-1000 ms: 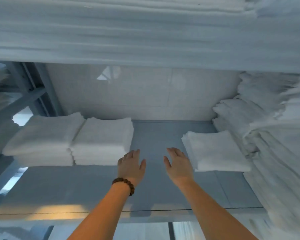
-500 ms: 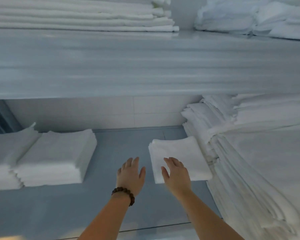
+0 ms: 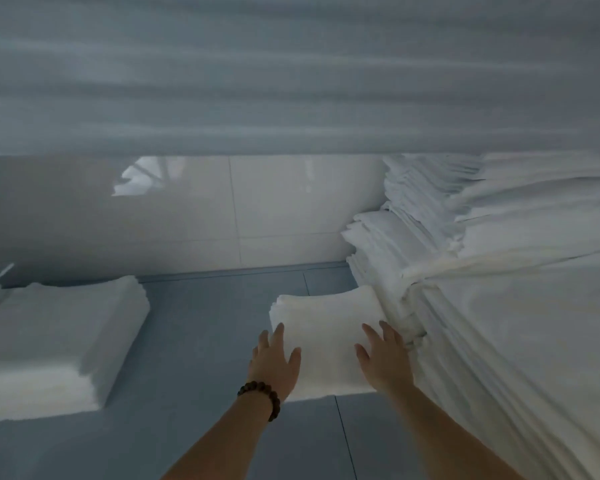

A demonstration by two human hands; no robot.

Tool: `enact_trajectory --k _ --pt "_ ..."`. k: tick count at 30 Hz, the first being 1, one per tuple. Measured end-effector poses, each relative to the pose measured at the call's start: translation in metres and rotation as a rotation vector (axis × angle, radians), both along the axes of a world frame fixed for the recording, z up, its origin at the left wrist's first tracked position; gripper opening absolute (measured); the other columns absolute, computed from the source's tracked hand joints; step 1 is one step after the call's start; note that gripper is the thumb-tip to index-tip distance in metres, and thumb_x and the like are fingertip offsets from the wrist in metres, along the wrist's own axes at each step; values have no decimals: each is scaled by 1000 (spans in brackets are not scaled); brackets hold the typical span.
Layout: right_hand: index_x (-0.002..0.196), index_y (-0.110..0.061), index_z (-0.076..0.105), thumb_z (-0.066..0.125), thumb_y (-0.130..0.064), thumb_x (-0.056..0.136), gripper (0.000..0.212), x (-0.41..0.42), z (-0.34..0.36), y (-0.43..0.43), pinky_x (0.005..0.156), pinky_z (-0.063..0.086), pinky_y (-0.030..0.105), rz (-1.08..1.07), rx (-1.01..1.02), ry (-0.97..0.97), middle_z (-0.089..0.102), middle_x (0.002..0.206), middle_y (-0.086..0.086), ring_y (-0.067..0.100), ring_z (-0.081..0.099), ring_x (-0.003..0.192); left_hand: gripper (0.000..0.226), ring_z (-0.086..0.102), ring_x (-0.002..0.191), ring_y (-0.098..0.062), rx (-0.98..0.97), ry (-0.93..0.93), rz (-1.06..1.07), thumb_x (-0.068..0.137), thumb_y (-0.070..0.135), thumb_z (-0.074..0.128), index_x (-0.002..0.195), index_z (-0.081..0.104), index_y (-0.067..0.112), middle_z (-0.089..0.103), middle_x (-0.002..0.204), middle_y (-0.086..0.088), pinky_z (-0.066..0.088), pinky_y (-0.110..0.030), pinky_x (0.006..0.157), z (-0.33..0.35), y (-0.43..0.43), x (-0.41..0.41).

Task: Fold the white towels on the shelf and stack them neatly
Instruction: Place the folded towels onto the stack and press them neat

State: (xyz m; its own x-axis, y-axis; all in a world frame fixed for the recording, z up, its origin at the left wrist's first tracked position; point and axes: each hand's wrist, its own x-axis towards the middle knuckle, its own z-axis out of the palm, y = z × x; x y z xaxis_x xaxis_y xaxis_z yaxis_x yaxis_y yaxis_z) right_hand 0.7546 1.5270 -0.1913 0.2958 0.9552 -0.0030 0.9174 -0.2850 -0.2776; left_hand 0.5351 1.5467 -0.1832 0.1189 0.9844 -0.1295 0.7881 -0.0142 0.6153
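A small stack of folded white towels (image 3: 326, 327) lies on the grey shelf (image 3: 201, 327), against a tall pile of white linen (image 3: 499, 323) on the right. My left hand (image 3: 274, 363), with a bead bracelet at the wrist, lies with straight fingers on the stack's left edge. My right hand (image 3: 383, 358) lies flat, fingers spread, on the stack's right part next to the tall pile. Neither hand grips anything. A thicker stack of folded white towels (image 3: 59, 337) sits on the shelf at the left.
The underside of the upper shelf (image 3: 291, 81) hangs low across the top of the view. A glossy white tiled wall (image 3: 274, 216) closes the back. Bare shelf surface lies between the two stacks.
Both hands have moved forward and right onto the small folded stack. The view has dropped and come closer, so the upper shelf's towels are out of sight.
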Motion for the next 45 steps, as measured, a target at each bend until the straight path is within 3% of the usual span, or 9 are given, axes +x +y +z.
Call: enact_trajectory --k 6,10,16,21,24,34,45 --pt "148 -28 20 36 -48 96 58 18 -31 18 114 22 34 21 -95 67 15 156 8 27 19 142 62 27 136 -30 -125 -19 -5 95 47 37 148 8 36 2 156 -5 30 -40 111 -35 18 23" --pt "145 -31 24 34 -58 92 61 23 -35 18 116 15 39 -41 -60 -68 17 154 8 26 16 143 57 36 129 -28 -141 -98 18 96 40 40 147 16 36 7 152 -8 35 -35 107 -49 18 31" --pt "146 -36 20 31 -64 90 64 28 -39 14 111 27 41 -59 -169 75 20 153 9 30 25 139 55 43 119 -28 -132 -94 36 96 29 42 146 21 32 12 146 -9 39 -35 103 -52 16 34" --pt "147 -36 18 31 -65 90 66 15 -37 0 112 24 39 -27 -206 115 16 155 10 31 24 140 54 43 118 -27 -127 -90 52 96 26 43 146 24 31 16 142 -7 38 -35 104 -52 2 21" --pt "148 -35 15 32 -65 90 68 1 -35 -15 114 21 39 8 -245 141 6 157 11 30 15 143 53 43 119 -28 -150 -87 63 96 25 43 145 25 31 16 142 -8 38 -35 105 -50 -11 4" --pt "148 -37 9 35 -62 90 68 -85 -27 -65 113 23 39 87 -392 150 7 158 9 34 21 140 55 46 119 -28 -192 -35 130 94 24 47 144 26 35 18 143 -9 38 -28 101 -44 -72 -86" --pt "149 -37 5 33 -62 91 69 -202 -26 -101 113 22 39 91 -418 103 5 158 9 33 19 141 55 38 130 -27 -204 -98 172 93 22 50 141 31 40 12 149 -7 32 -30 108 -53 -115 -202"
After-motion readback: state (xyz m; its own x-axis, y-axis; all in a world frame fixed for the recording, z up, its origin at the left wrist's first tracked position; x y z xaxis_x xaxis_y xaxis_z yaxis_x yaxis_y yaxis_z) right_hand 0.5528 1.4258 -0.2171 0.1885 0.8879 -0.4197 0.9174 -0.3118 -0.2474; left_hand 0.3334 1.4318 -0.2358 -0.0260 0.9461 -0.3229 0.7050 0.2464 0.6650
